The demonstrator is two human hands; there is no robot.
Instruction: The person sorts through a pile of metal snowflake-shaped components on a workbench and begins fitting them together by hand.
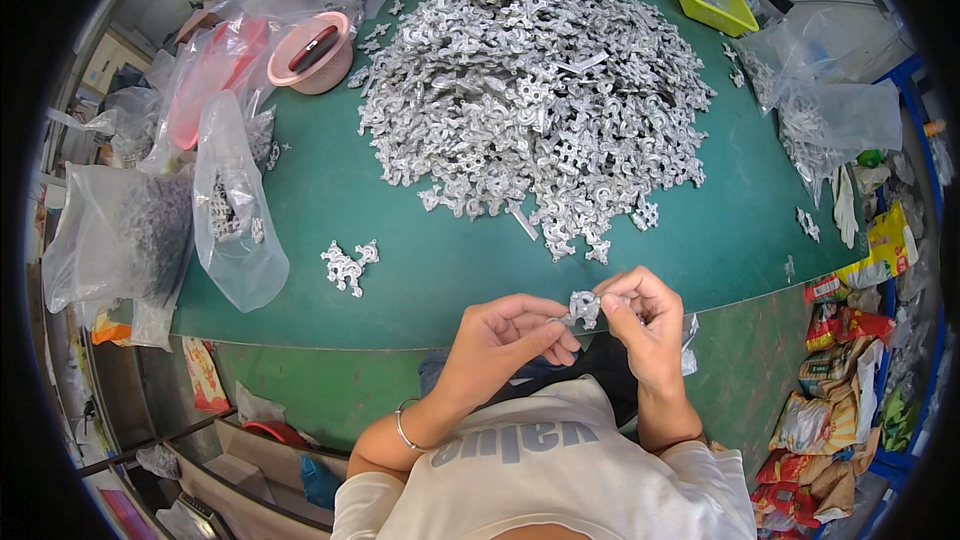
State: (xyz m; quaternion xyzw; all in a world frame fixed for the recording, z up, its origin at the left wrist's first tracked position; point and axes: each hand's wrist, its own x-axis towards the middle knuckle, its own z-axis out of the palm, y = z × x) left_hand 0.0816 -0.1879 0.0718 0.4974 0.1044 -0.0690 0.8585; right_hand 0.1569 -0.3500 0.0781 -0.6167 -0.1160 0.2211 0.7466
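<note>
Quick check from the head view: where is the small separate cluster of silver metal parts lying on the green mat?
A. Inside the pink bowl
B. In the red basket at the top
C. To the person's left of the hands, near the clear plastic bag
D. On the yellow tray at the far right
C: the small cluster lies on the green mat left of the left hand, beside the clear plastic bag, apart from the big pile.
</note>
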